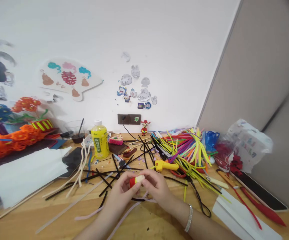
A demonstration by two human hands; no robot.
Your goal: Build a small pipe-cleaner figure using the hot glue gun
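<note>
My left hand and my right hand meet at the middle of the wooden table. Between their fingertips they pinch a small roll of red and cream pipe cleaner, partly hidden by my fingers. Loose black pipe cleaners lie crossed just beyond my hands, and a pale pink one runs beneath my left wrist. A silver bracelet circles my right wrist.
A yellow glue gun lies beyond my right hand, before a heap of multicoloured pipe cleaners. A yellow bottle stands at the back. Orange pipe-cleaner flowers lie at left; a plastic bag sits at right.
</note>
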